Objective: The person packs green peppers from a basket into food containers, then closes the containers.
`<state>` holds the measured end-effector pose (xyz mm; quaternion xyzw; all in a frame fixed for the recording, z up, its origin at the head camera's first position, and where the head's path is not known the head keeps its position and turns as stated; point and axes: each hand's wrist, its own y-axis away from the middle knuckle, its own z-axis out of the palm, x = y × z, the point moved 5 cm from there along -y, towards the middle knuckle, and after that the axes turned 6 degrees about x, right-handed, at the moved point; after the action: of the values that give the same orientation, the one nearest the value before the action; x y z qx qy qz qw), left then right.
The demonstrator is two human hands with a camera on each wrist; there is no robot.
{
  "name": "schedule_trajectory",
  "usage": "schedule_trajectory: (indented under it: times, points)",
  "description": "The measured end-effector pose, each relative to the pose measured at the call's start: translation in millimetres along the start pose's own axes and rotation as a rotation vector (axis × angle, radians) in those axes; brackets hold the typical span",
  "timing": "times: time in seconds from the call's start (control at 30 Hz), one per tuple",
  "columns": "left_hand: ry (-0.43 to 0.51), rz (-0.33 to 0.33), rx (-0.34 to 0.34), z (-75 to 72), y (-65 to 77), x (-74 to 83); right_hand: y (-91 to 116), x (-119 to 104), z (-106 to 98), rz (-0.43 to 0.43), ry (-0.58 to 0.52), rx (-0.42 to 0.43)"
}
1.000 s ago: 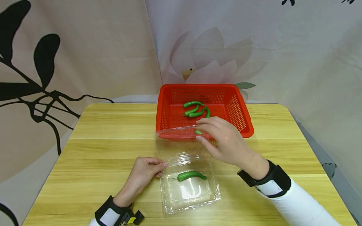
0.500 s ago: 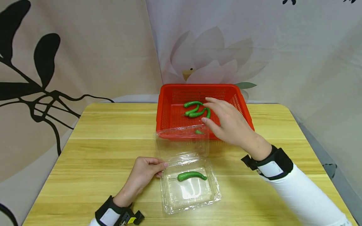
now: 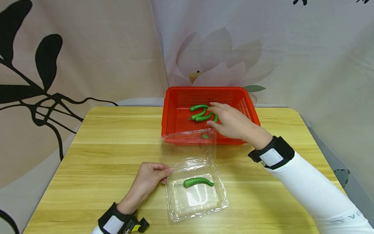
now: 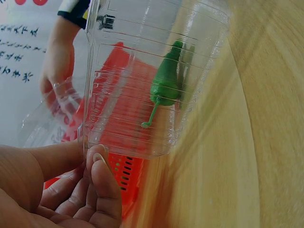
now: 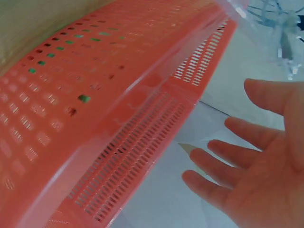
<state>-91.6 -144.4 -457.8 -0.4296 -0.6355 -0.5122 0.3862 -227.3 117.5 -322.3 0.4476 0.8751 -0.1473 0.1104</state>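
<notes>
Tabletop point(image 3: 117, 146) in wood grain bears a red perforated plastic basket point(image 3: 175, 118) at its far side, whose rim is one likely snag: the right hand point(image 3: 229, 120), pulling back, could brush it or knock the raised lid point(image 3: 187, 152) of the clear clamshell point(image 3: 187, 208) just nearer. Lid and rim overlap in the head view; whether they touch I cannot tell. Being thin and light, the clamshell would probably skid if the left hand point(image 3: 153, 178) slackened. Four green chilli peppers point(image 3: 203, 118) lie bunched in the basket, so fingers closing there might catch two or drop a slick one. Another chilli point(image 3: 198, 182) lies in the clamshell's near tray, stem to the left, and might roll if that tilted.

The right hand reaches in from the near right, palm down over the basket, fingers extended and wide of the thumb, holding nothing. The left hand pinches the clamshell's left edge near the hinge, thumb against curled fingers.
</notes>
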Motion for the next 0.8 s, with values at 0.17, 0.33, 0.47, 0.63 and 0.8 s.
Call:
schedule_trajectory:
  times: [0.17, 0.33, 0.47, 0.63, 0.8]
  points:
    - [0.011, -0.004, -0.004, -0.5, 0.3, -0.4, -12, 6, 11, 0.012, 0.001, -0.127]
    - [0.015, -0.003, -0.004, -0.9, -0.7, -0.4, -21, 14, 26, 0.090, -0.017, -0.306]
    - [0.021, -0.002, -0.007, -0.7, -2.0, -1.7, -26, 20, 39, 0.122, -0.004, -0.408]
    - [0.029, -0.007, -0.005, -1.5, -2.3, -2.3, -32, 22, 54, 0.083, 0.017, -0.479]
    - [0.022, -0.003, -0.001, -2.1, -2.7, -1.2, -35, 23, 63, 0.067, 0.049, -0.536]
